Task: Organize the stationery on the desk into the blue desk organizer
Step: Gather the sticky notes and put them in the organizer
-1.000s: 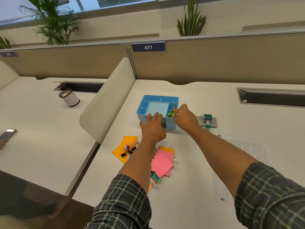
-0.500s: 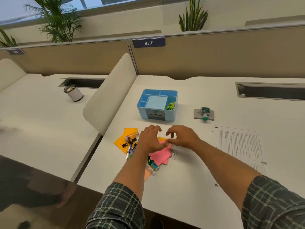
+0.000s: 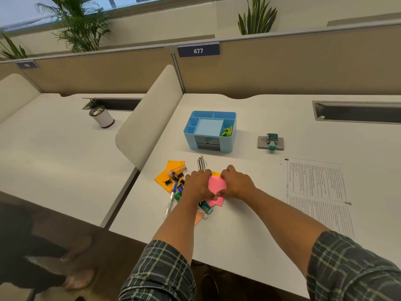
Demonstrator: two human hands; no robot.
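Gathering has begun: both hands, withdrawn from the blue desk organizer (image 3: pixel 210 131) at far centre, now pinch the pink sticky notes (image 3: pixel 216 186) near; left hand (image 3: pixel 198 183) and right hand (image 3: pixel 235 183) curled on its edges; transfer pending.

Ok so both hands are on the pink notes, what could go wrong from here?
Lifting the pink sticky notes could drag the paper clips and pens lying against them. The left hand might also sweep the binder clips beside it. The organizer's compartments look narrow, so the notes might bend.

A white desk (image 3: pixel 249 224) carries a blue organizer (image 3: pixel 209 146), scattered stationery (image 3: pixel 173 181), a stamp (image 3: pixel 270 142) and a printed sheet (image 3: pixel 316 192).
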